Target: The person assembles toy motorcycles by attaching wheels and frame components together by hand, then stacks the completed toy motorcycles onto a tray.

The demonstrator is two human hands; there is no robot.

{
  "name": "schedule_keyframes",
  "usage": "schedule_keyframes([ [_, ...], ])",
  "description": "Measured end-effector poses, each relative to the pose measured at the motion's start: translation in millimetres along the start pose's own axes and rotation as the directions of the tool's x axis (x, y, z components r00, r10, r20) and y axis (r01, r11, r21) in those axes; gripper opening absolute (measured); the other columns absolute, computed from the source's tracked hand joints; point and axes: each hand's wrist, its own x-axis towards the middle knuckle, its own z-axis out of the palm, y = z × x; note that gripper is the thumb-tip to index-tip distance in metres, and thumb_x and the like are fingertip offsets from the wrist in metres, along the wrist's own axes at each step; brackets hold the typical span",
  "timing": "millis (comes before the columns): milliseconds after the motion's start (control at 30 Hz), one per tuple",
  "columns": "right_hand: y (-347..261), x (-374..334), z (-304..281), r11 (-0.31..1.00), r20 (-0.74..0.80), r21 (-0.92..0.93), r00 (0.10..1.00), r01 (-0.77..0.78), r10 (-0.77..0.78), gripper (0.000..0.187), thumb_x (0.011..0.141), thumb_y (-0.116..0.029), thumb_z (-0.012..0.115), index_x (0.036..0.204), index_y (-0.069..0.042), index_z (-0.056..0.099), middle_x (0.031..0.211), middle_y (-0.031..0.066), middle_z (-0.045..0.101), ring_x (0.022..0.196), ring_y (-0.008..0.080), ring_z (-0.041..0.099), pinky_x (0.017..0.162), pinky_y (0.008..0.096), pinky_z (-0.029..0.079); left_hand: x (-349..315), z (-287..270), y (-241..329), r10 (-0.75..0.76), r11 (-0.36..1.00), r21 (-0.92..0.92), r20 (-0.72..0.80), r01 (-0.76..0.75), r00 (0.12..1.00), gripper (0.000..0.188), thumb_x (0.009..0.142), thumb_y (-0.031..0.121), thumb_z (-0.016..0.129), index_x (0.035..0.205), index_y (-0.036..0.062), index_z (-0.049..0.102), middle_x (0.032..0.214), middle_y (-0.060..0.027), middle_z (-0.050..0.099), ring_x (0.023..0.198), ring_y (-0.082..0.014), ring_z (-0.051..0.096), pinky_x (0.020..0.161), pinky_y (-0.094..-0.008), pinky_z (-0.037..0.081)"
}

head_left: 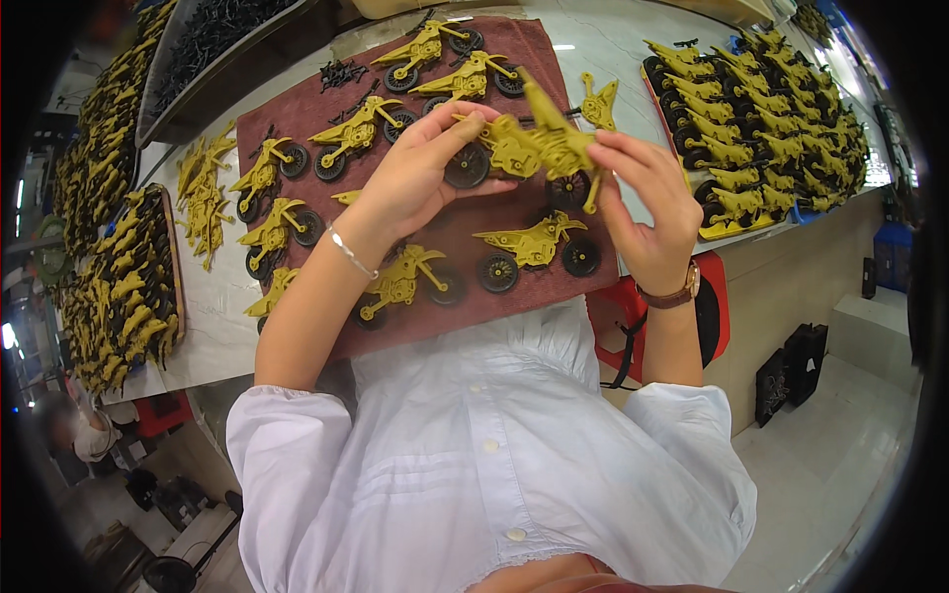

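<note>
Above the dark red cloth [465, 222], my two hands hold a yellow toy motorcycle [514, 150] with a black wheel at its left end. My left hand [425, 163] is closed around that end, thumb on top, fingers partly hidden beneath. With pinched fingers, my right hand [647, 203] grips the other end, where a slanting yellow part is blurred by motion. Whether that part is fixed to the body I cannot tell. Nearest below lies a yellow toy motorcycle [534, 244] with two black wheels, and another [400, 279] lies beside my left forearm.
More toy motorcycles [351, 128] lie across the cloth, with small black parts [341, 75] at its far side. Loose yellow parts [205, 193] are on the white table. Loaded trays stand at right [732, 119] and left [129, 287]. A dark bin [213, 69] holds black parts.
</note>
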Motion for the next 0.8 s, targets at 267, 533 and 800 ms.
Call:
schedule_keyframes([
  [267, -22.4, 9.0, 9.8, 0.971, 0.324, 0.108, 0.916, 0.213, -0.237, 0.040, 0.061, 0.001, 0.064, 0.100, -0.006, 0.067, 0.102, 0.0101, 0.062, 0.089, 0.0279, 0.058, 0.075, 0.0346, 0.050, -49.7, -7.2, -6.9, -0.013, 0.982, -0.191, -0.012, 0.010, 1.000, 0.030, 0.101, 0.024, 0.032, 0.124, 0.0070, 0.042, 0.119, -0.0106, 0.055, 0.110, -0.0246, 0.057, 0.090, -0.0487, 0.051],
  [533, -35.6, 6.3, 17.5, 0.957, 0.340, 0.139, 0.895, 0.255, -0.288, 0.040, 0.059, -0.001, 0.065, 0.099, -0.005, 0.066, 0.101, 0.0108, 0.062, 0.088, 0.0283, 0.059, 0.070, 0.0337, 0.052, -67.3, -20.8, -16.6, 0.043, 0.973, -0.228, 0.027, -0.036, 0.999, 0.033, 0.101, 0.030, 0.030, 0.120, 0.0071, 0.045, 0.119, -0.0111, 0.054, 0.108, -0.0247, 0.058, 0.087, -0.0479, 0.052],
  [800, -41.1, 5.2, 23.2, 0.936, 0.353, 0.100, 0.868, 0.337, -0.350, 0.038, 0.059, -0.004, 0.064, 0.096, -0.004, 0.066, 0.100, 0.0116, 0.061, 0.087, 0.0269, 0.059, 0.068, 0.0321, 0.053, -75.6, -20.5, -15.7, 0.056, 0.965, -0.258, 0.023, -0.048, 0.998, 0.033, 0.100, 0.034, 0.034, 0.115, 0.0074, 0.048, 0.113, -0.0088, 0.054, 0.105, -0.0226, 0.058, 0.084, -0.0419, 0.053],
])
